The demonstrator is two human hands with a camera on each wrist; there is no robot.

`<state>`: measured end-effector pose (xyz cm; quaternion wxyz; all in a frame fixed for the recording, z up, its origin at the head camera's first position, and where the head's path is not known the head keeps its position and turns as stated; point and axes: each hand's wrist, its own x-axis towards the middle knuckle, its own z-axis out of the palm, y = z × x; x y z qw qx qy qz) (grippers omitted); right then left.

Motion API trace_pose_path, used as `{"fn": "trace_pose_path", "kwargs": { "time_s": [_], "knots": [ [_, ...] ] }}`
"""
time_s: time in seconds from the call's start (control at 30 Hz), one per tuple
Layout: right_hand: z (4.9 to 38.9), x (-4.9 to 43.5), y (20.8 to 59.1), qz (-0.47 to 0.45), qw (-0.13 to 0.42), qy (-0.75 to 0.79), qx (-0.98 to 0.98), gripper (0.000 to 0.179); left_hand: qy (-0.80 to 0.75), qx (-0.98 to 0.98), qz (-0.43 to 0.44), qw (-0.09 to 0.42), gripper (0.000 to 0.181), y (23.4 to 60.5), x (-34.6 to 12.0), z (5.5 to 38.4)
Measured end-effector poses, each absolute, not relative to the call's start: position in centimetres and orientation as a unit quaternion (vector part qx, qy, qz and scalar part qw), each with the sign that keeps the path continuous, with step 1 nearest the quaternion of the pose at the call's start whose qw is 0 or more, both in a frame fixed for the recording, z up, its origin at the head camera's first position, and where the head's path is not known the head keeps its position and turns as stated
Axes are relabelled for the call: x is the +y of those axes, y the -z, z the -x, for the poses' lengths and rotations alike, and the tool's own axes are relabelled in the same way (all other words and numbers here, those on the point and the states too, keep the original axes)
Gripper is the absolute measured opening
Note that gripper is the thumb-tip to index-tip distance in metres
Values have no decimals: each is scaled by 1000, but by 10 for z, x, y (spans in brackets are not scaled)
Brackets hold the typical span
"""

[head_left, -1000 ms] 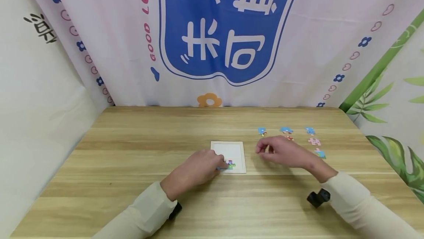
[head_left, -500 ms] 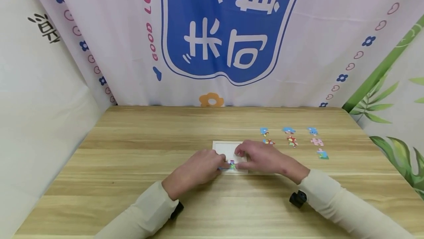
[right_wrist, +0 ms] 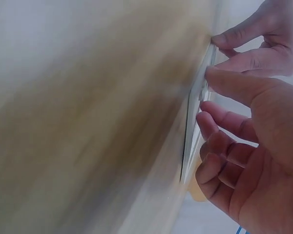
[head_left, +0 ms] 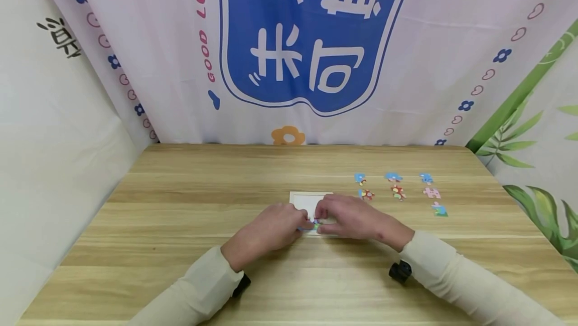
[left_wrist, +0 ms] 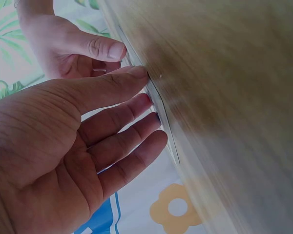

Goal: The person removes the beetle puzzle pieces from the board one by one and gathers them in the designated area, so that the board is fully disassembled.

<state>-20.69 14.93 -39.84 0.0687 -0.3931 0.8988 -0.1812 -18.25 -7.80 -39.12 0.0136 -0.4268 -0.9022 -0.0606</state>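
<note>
In the head view, a small white square puzzle tray [head_left: 301, 196] lies on the table. Colourful jigsaw pieces [head_left: 316, 226] show in its near part, partly covered by fingers. My left hand [head_left: 276, 223] rests over the tray's near left corner, its thumb on the pieces; the left wrist view shows its fingers [left_wrist: 132, 141] fairly straight along the tray. From the right, my right hand [head_left: 354, 216] pinches a piece at the tray's near side between thumb and forefinger. Its other fingers [right_wrist: 217, 170] curl loosely. The hands' tips nearly meet.
Several loose jigsaw pieces lie in rows at the back right, among them a red and yellow one [head_left: 398, 192], a pink one [head_left: 432, 193] and a blue and green one [head_left: 439, 209]. A printed curtain [head_left: 180, 125] hangs behind the wooden table [head_left: 217, 170].
My right hand has moved left from beside the tray to the pieces in it, and its fingers have drawn in on one. The left hand has stayed at the tray.
</note>
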Motion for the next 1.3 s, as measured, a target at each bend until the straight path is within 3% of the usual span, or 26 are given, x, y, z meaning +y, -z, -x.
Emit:
{"fn": "trace_pose_path", "kwargs": {
  "time_s": [0.53,1.1,1.3],
  "knots": [
    [209,143,394,369,96,198,903,14,53,-893,446,10,18,390,-82,183],
    [209,142,394,356,115,215,902,15,59,-912,405,-4,24,387,-97,179],
    [208,142,396,358,110,222,900,15,75,-912,403,1,11,388,-95,179]
  ]
}}
